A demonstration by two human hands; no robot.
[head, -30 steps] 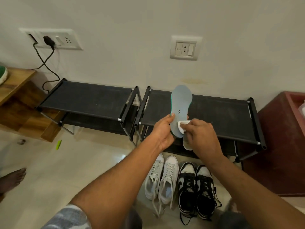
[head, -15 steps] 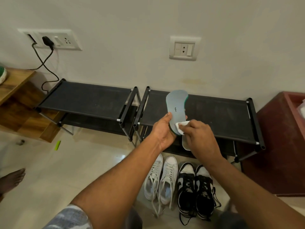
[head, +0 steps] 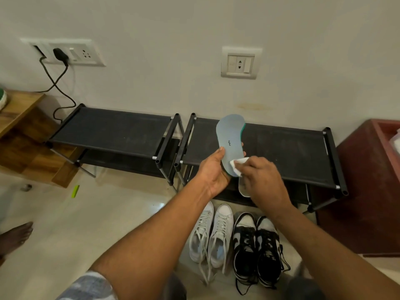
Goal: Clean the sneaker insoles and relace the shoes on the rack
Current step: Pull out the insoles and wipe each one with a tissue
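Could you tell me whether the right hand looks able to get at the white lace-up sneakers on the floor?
Probably yes: the white lace-up sneakers stand uncovered below the right hand, with nothing between. But its grip holds a white wipe against the grey foam insole.

A plain off-white wall (head: 194, 29) runs across the back, with a faint yellowish smear (head: 255, 106) low down. A wide switch plate (head: 65, 51) on the left carries a black plug (head: 59, 55), and its cable (head: 62, 94) loops downward. A smaller socket plate (head: 239, 62) sits further right. The floor (head: 65, 224) is pale and glossy. A wooden shelf unit (head: 21, 135) stands left and a reddish-brown cabinet (head: 363, 191) right.
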